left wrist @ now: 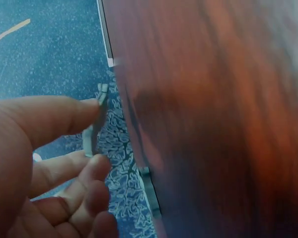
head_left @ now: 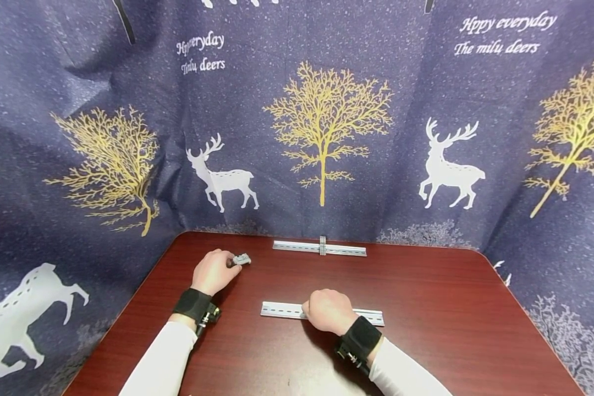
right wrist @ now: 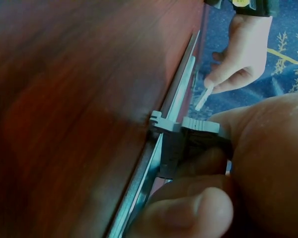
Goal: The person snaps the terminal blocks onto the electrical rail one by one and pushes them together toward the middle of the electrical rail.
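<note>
My left hand (head_left: 214,272) is over the left side of the table, pinching a thin grey plastic piece (left wrist: 93,129) between thumb and fingertips. A second grey piece (left wrist: 149,193) shows at the table surface below it in the left wrist view. Around the middle of the near slotted metal DIN rail (head_left: 283,309), my right hand (head_left: 329,311) has its fingers curled. It grips a grey terminal block (right wrist: 201,125) whose notched foot sits right at the rail in the right wrist view. From the head view, that block is hidden under the hand.
A second DIN rail (head_left: 346,250) lies near the far edge, with a small grey block (head_left: 322,246) across its middle. Behind the reddish-brown table (head_left: 445,308) hangs a dark blue curtain (head_left: 287,165) printed with deer and trees.
</note>
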A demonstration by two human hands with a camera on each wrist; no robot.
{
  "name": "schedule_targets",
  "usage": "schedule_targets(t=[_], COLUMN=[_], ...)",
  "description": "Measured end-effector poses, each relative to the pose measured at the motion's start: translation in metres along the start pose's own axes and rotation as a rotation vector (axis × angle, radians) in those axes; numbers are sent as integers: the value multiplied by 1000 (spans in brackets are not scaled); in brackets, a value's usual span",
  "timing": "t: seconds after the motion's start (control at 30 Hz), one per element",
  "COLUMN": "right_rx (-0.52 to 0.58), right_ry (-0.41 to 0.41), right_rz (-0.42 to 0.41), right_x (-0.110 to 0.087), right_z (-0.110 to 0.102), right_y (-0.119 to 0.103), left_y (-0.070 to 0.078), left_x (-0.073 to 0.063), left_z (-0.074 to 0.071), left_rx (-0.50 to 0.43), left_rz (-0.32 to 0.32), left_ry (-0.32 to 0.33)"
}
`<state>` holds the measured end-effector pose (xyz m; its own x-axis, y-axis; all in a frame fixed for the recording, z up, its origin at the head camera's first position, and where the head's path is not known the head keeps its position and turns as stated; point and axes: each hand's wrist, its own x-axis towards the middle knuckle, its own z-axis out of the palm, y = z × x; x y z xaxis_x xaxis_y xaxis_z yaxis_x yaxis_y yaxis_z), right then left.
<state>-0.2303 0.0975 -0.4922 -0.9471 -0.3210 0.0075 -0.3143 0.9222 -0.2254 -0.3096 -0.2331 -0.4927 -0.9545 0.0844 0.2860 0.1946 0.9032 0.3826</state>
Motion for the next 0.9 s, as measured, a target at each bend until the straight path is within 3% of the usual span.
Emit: schedule_targets(t=[0.57,0.9], right_rx=[5,88], right_ry=[6,-1], right_rz=[9,10], right_x=[0,-1], right_z=[-1,-9], right_y=[2,4], left_y=[28,48], left_x=[-2,-7], left_z=[8,12], left_rx=[-27,-39], left_rz=[115,208], left_ry=[15,9])
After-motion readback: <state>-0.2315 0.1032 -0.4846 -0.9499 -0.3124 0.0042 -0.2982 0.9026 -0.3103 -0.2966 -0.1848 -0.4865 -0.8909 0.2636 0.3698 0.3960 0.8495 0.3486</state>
